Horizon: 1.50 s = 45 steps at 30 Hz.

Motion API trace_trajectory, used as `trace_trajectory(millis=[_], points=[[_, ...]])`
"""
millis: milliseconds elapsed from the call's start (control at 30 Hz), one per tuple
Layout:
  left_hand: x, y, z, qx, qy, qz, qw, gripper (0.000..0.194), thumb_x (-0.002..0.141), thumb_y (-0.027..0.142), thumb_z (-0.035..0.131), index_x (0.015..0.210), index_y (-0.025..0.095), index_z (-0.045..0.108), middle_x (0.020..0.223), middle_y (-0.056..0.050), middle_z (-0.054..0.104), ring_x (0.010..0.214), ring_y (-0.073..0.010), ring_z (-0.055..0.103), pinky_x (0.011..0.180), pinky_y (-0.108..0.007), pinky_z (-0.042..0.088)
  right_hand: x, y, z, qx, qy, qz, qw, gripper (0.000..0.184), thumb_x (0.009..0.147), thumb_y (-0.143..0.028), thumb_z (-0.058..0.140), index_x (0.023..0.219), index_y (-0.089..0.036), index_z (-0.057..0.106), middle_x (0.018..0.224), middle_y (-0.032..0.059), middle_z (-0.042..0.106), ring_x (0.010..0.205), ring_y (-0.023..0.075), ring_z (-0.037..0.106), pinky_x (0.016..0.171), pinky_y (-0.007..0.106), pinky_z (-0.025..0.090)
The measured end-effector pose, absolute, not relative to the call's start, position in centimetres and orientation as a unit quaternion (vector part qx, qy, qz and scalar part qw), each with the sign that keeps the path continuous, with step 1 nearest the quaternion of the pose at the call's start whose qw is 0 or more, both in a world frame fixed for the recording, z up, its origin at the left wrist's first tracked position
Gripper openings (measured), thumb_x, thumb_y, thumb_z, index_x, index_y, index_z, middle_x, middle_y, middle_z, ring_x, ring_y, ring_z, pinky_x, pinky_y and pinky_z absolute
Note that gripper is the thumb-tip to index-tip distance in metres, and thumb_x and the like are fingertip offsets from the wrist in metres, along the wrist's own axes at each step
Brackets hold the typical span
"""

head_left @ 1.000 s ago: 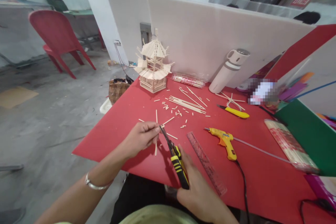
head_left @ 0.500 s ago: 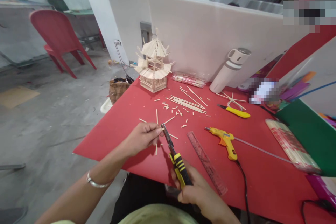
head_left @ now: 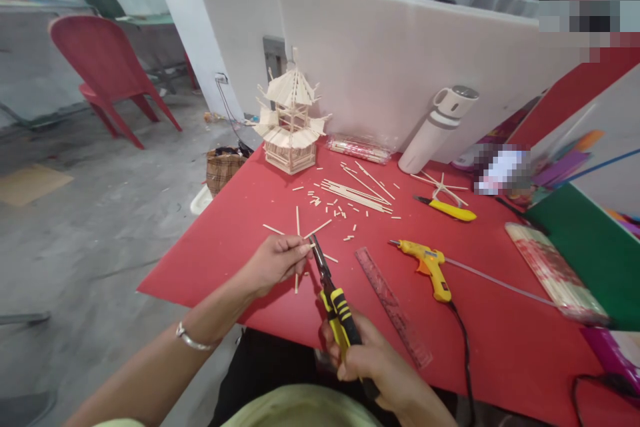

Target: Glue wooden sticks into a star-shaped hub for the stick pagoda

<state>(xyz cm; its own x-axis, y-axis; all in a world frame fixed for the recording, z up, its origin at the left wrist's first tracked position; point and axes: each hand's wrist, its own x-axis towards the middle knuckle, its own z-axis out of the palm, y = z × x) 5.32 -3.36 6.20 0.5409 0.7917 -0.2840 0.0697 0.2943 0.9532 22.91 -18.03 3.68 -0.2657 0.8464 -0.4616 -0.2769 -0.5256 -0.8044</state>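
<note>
My left hand [head_left: 280,261] pinches a short piece of wooden stick [head_left: 311,245] between thumb and fingertips. Wrapped around the handles of yellow-and-black pliers [head_left: 342,315] is my right hand [head_left: 373,355]. The jaws point away from me and sit right by my left fingertips, at the stick piece; whether they touch it I cannot tell. Beneath my left hand, sticks laid out as a star [head_left: 297,217] lie on the red table, their centre hidden by the hand. A clear ruler [head_left: 393,307] lies to the right of the pliers.
A stick-built pagoda model [head_left: 291,120] stands at the back left. Loose sticks [head_left: 356,195] and cut bits lie mid-table. To the right are a yellow glue gun [head_left: 427,263] with its cord, a yellow utility knife [head_left: 453,211], a white flask [head_left: 437,130] and bagged sticks [head_left: 555,273].
The view has shifted slightly. The plier jaws have moved a little relative to my left fingertips, and both hands keep their holds.
</note>
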Motion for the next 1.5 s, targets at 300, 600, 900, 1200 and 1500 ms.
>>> trace_trajectory(millis=[300,600,900,1200,1500], points=[[5.4,-3.0,5.6,0.509,0.431,0.246,0.703,0.05,0.07,0.061,0.076,0.068,0.015,0.057,0.045,0.007,0.046,0.037,-0.0029,0.026,0.039,-0.018,0.017,22.8,-18.0,3.1,-0.43,-0.203,0.786,0.395,0.073,0.045,-0.011,0.055,0.117,-0.022,0.059,0.083,-0.004,0.055,0.069,0.0098,0.044,0.06,0.022,0.031],[5.5,-2.5,4.4,0.486,0.417,0.255,0.725,0.046,0.072,0.056,0.077,0.077,0.012,0.064,0.051,0.004,0.053,0.035,-0.0014,0.026,0.038,-0.02,0.013,22.9,-17.6,4.1,-0.334,-0.119,0.839,0.414,0.07,0.046,-0.01,0.058,0.115,-0.021,0.06,0.088,-0.001,0.058,0.07,0.0095,0.048,0.067,0.025,0.037],[6.0,-2.2,4.1,0.485,0.461,0.272,0.691,0.046,0.073,0.055,0.077,0.083,0.011,0.069,0.051,0.004,0.053,0.04,-0.0028,0.032,0.043,-0.02,0.019,23.5,-16.6,3.7,-0.341,-0.071,0.821,0.452,0.059,0.047,-0.016,0.06,0.105,-0.022,0.061,0.084,0.0003,0.061,0.075,0.0139,0.054,0.071,0.029,0.044],[6.9,-2.1,3.9,0.529,0.451,0.253,0.673,0.046,0.076,0.05,0.074,0.1,0.011,0.07,0.057,0.003,0.056,0.045,-0.0068,0.042,0.05,-0.023,0.037,23.7,-16.0,4.2,-0.356,-0.076,0.822,0.437,0.054,0.047,-0.021,0.061,0.101,-0.021,0.063,0.089,0.0041,0.067,0.087,0.0205,0.062,0.081,0.035,0.049],[7.8,-1.5,3.6,0.601,0.467,0.247,0.6,0.041,0.084,0.039,0.064,0.112,0.01,0.072,0.06,0.001,0.06,0.05,-0.0096,0.05,0.051,-0.022,0.042,23.6,-16.8,4.5,-0.374,-0.091,0.816,0.431,0.054,0.046,-0.022,0.061,0.1,-0.022,0.063,0.091,0.004,0.067,0.09,0.0212,0.062,0.084,0.037,0.049]])
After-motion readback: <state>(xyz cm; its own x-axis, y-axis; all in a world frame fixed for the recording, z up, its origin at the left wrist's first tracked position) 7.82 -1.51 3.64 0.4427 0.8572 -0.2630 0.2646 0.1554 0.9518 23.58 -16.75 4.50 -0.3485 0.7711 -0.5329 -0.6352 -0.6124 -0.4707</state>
